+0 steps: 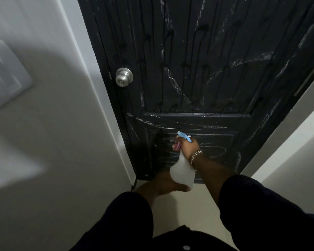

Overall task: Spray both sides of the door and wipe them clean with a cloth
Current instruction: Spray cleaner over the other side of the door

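Note:
The black panelled door (207,60) fills the upper middle of the view, streaked with wet runs and whitish smears. My right hand (188,146) grips the neck of a translucent white spray bottle (182,171), a finger on the trigger. The bottle's blue head (184,136) points at the door's lower panel (212,147). My left hand (163,184) is low in the shadow, just under the bottle's base, with the thumb stretched out beneath it. Its fingers are partly hidden by the bottle. No cloth is in view.
A round silver knob (124,77) sits on the door's left edge, beside the white frame (105,113). A grey wall with a switch plate (5,77) is on the left and a white wall (297,142) on the right. Pale floor (187,211) lies below.

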